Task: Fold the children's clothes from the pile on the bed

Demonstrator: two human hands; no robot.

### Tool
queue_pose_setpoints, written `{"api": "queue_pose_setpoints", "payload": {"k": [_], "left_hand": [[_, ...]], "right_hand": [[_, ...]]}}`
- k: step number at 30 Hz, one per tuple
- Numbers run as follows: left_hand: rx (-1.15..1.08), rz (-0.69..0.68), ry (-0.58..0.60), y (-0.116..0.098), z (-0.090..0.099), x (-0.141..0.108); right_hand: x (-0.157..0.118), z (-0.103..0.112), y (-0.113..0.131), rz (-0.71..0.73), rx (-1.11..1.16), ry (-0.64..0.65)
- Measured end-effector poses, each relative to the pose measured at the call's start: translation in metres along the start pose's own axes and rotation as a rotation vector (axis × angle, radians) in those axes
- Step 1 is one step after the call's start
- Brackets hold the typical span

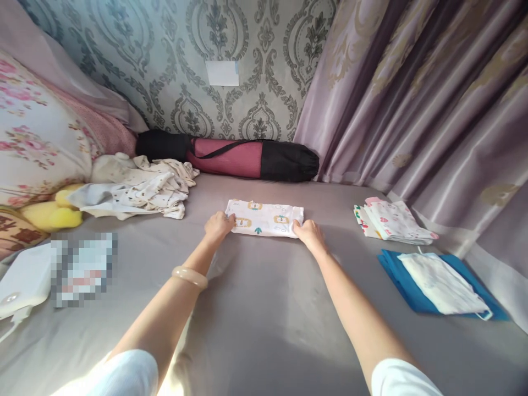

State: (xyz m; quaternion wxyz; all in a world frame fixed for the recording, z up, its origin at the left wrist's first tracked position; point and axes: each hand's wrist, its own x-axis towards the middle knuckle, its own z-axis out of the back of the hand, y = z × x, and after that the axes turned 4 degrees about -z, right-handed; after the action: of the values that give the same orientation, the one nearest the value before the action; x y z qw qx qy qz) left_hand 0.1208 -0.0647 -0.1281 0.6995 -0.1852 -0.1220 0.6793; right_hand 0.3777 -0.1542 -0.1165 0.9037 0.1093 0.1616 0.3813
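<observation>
A white cloth with a lion-like print (266, 219) lies folded into a long flat rectangle on the grey sheet (256, 308). My left hand (220, 224) grips its left end, the fingers curled over the edge. At the opposite end my right hand (308, 233) pinches the right edge between thumb and fingers. A pale bangle (190, 278) circles my left wrist.
Crumpled clothes (152, 187) and a yellow plush toy (53, 212) lie at left, near a white device (27, 278). A red and black rolled bag (229, 158) lines the wall. Folded cloths (398, 220) and a white mask (443, 283) on blue fabric (400, 278) sit right.
</observation>
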Motion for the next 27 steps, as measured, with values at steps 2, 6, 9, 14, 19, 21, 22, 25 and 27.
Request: {"api": "queue_pose_setpoints", "payload": {"k": [2, 6, 9, 14, 19, 21, 22, 25, 27], "left_hand": [[0.021, -0.001, 0.012, -0.003, 0.001, -0.003], [0.034, -0.007, -0.026, -0.007, 0.007, -0.010], [0.020, 0.017, -0.035, -0.006, 0.009, -0.013], [0.020, 0.037, -0.022, 0.001, 0.011, -0.012], [0.048, 0.059, 0.052, 0.008, 0.022, -0.018], [0.137, 0.007, -0.046, 0.006, 0.025, -0.023], [0.182, -0.049, -0.131, 0.003, 0.024, -0.025], [0.235, -0.371, -0.308, -0.014, 0.009, -0.029], [0.229, -0.618, -0.262, -0.029, -0.009, -0.027]], "right_hand": [[0.003, 0.002, 0.001, -0.015, 0.012, 0.026], [-0.001, 0.003, 0.001, 0.052, 0.010, -0.016], [-0.006, 0.002, -0.001, 0.078, 0.030, -0.030], [-0.005, 0.003, -0.010, 0.067, 0.029, -0.022], [-0.006, 0.008, -0.020, 0.065, -0.026, 0.003], [-0.009, 0.009, -0.021, 0.084, -0.066, -0.101], [-0.012, 0.009, -0.019, 0.126, -0.083, -0.190], [-0.018, 0.001, -0.002, 0.447, -0.118, -0.405], [-0.021, -0.010, 0.017, 0.712, -0.150, -0.359]]}}
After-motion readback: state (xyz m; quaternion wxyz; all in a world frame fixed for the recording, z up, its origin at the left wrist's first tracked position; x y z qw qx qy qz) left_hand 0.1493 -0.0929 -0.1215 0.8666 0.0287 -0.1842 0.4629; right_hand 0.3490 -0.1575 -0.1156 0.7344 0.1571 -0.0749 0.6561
